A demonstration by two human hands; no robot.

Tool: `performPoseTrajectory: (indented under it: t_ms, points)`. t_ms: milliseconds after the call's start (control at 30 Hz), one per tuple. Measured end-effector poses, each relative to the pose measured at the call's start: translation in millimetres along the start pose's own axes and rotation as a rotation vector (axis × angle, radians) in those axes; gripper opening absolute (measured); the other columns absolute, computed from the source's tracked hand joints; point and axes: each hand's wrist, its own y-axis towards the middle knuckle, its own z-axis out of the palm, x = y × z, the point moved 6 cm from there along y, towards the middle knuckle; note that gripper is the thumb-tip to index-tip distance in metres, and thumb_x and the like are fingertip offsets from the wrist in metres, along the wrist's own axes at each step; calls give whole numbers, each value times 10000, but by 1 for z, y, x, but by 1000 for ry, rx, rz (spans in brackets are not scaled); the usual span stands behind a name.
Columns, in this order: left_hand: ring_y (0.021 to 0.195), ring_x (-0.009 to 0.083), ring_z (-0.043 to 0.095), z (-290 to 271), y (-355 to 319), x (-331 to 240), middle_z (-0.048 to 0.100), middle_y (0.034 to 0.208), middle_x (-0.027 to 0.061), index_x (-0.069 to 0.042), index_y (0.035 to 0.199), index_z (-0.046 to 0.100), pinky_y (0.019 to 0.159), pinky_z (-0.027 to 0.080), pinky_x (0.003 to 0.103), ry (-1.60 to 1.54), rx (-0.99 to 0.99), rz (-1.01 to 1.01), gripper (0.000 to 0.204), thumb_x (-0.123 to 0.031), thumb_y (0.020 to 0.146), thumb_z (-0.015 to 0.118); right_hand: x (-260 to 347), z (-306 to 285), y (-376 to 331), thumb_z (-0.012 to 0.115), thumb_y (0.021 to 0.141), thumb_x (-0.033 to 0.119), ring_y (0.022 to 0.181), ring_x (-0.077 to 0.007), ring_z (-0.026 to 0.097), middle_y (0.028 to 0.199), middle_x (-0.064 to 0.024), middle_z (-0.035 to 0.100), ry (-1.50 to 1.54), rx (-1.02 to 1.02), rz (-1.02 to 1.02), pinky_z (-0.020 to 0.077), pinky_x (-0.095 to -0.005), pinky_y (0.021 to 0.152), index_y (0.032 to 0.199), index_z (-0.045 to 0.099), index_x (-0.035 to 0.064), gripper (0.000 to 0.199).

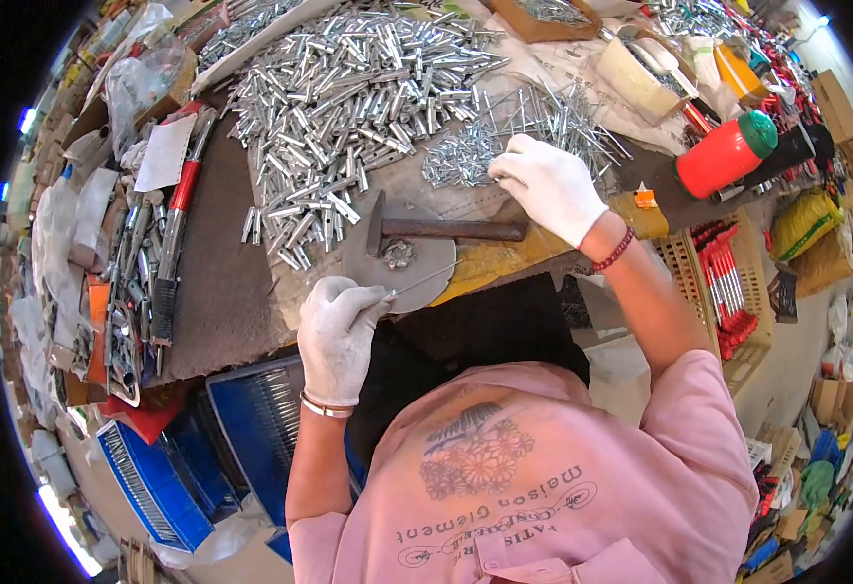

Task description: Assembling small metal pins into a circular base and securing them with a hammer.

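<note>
My left hand point(337, 341), in a white glove, pinches one end of a thin metal rod point(428, 278) at the table's near edge. The rod slants up to the right over a round grey plate point(424, 292). Farther right, my gloved right hand point(551, 187) has its fingertips pressed together at the edge of a heap of small silver pins point(457, 159). What those fingertips hold, if anything, is too small to make out. A hammer point(455, 230) with a dark handle lies across the plate, between my hands. Beside its head sits a little clump of metal bits point(398, 255).
A large heap of silver metal tubes point(348, 97) covers the table's far part. Loose thin rods point(567, 122) lie beyond my right hand. A red bottle point(723, 156) lies at the right. Blue trays point(261, 419) stand below left; a yellow crate point(684, 277) holds red-handled tools.
</note>
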Motion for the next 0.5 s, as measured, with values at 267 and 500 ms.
performPoseTrajectory:
  t_ms: [267, 500]
  points:
    - [857, 311, 670, 0, 0, -1, 667, 899, 107, -74, 929, 779, 762, 535, 402, 1, 10, -8, 174, -24, 783, 858, -12, 5, 3, 687, 944, 156, 969, -298, 694, 998, -76, 645, 71, 189, 92, 565, -407, 848, 1006, 714, 137, 71]
    - [852, 315, 667, -2, -1, -3, 656, 895, 94, -105, 927, 773, 756, 534, 402, 47, 2, 56, 169, -43, 788, 848, -13, 4, 5, 728, 913, 165, 939, -272, 704, 989, -76, 657, 27, 168, 100, 566, -390, 825, 977, 704, 118, 83]
